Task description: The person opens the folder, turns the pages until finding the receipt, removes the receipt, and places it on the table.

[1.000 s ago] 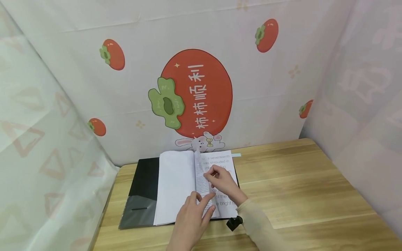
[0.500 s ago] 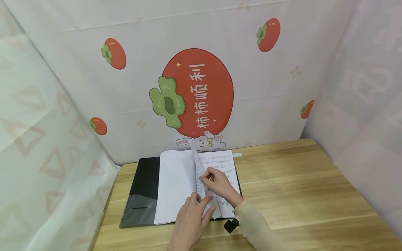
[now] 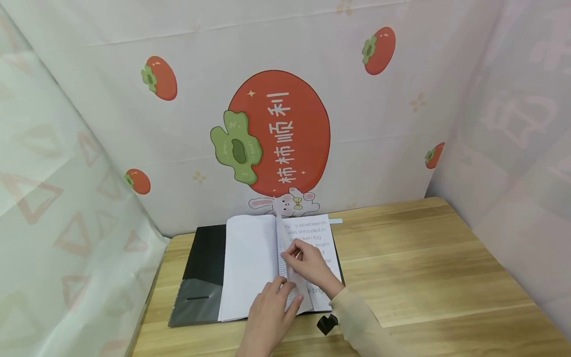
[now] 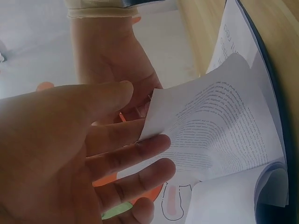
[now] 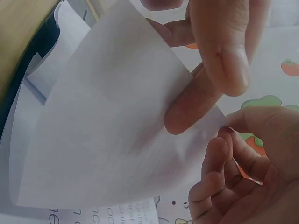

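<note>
In the head view, a white paper page (image 3: pixel 305 299) stands raised along the middle of an open booklet (image 3: pixel 250 263). My right hand (image 3: pixel 310 263) pinches this page between thumb and fingertip, as the right wrist view shows at the page's edge (image 5: pixel 103 107). My left hand (image 3: pixel 271 313) is at the booklet's near edge. Its fingers are spread, with the thumb apart from them, in the left wrist view (image 4: pixel 51 140). The index fingertip is hidden there behind the page, whose visible face carries small print. Blank paper fills the booklet's left side; large print covers the sheet (image 3: pixel 310 230) on the right.
Under the papers lies a black folder cover (image 3: pixel 206 258) with a grey pocket (image 3: pixel 198 303). A pale blue tab (image 3: pixel 336 221) sticks out at the upper right. The wood-grain table (image 3: pixel 424 277) stretches to the right. A white cloth (image 3: pixel 379 148) printed with persimmons hangs behind.
My right hand has moved a little left, carrying the page with it. The small-print strip has narrowed and more large print shows on the right. My left hand has barely moved.
</note>
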Available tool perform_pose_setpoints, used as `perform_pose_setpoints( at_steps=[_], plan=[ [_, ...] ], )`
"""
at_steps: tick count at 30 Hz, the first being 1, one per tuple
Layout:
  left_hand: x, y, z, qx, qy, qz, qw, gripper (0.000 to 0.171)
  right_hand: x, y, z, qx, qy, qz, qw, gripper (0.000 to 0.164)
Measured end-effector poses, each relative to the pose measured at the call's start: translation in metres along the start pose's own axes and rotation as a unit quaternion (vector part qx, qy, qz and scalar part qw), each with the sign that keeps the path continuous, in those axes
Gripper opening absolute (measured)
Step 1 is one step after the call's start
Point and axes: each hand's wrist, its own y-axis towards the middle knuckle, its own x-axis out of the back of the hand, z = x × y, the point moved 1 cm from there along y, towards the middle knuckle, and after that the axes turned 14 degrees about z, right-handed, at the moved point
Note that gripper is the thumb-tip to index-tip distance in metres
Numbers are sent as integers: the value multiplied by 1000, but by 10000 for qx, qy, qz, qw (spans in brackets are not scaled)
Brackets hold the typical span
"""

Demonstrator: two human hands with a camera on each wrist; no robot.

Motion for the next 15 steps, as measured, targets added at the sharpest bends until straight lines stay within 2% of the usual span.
perform_pose_setpoints(
  at_steps=[7, 13, 15],
  plan=[
    [-3, -1, 0, 0, -118, -113, 9999, 28, -7, -4, 4, -177, -27, 76, 9998, 29],
    [-5, -2, 2, 200, -301, -6, 9993, 31, -1, -6, -7, -154, 267, -373, 9988, 35],
    [-5, -4, 4, 305, -339, -27, 9990, 31, 3, -8, -15, -290, 297, -550, 9976, 33]
  ],
)
